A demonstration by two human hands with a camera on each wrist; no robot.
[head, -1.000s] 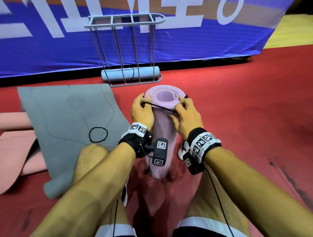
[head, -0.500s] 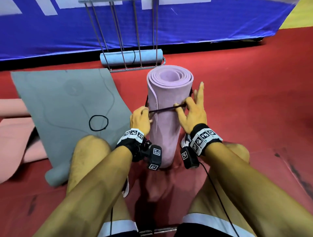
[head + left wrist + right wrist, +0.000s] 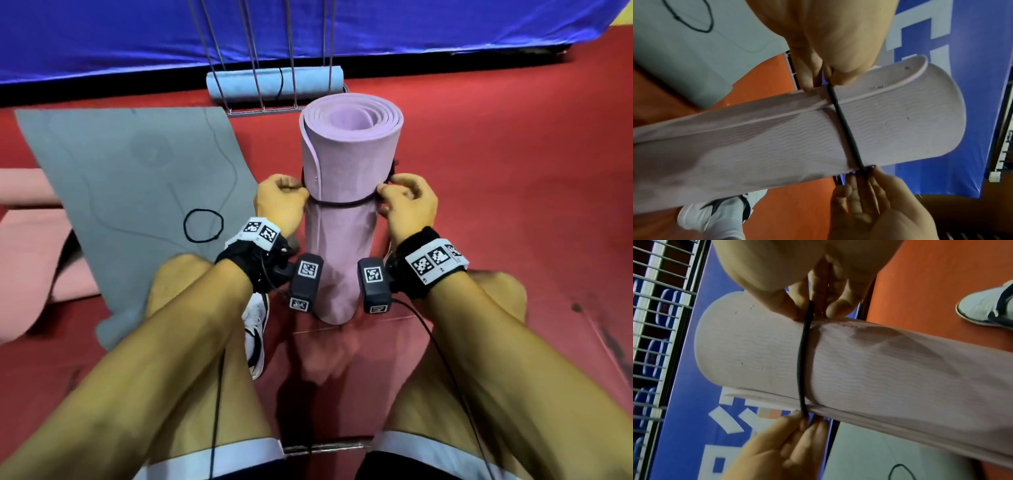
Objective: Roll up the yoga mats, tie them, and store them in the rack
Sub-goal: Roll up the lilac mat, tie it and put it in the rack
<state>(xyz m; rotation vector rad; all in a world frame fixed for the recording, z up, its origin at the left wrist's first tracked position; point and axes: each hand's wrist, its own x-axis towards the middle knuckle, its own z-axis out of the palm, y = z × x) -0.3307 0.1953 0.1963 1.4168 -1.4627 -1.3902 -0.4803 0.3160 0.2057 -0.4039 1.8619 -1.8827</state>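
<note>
A rolled purple mat (image 3: 349,154) stands upright on the red floor between my knees. A black elastic band (image 3: 342,204) circles it about a third of the way down. My left hand (image 3: 294,192) pinches the band at the roll's left side. My right hand (image 3: 390,193) pinches it at the right side. In the left wrist view the band (image 3: 844,126) crosses the mat (image 3: 756,142) over its loose outer flap. In the right wrist view the band (image 3: 801,361) lies tight across the mat (image 3: 879,369). The band's far side is hidden.
A wire rack (image 3: 291,41) stands just behind the roll against a blue banner, with a tied blue mat (image 3: 246,84) lying in its base. A flat grey mat (image 3: 120,164) at left carries a spare black band (image 3: 203,226). A pink mat (image 3: 24,246) lies further left.
The band has slid from the roll's top rim down its side. Both hands moved down with it, and my right hand's spread fingers have curled in.
</note>
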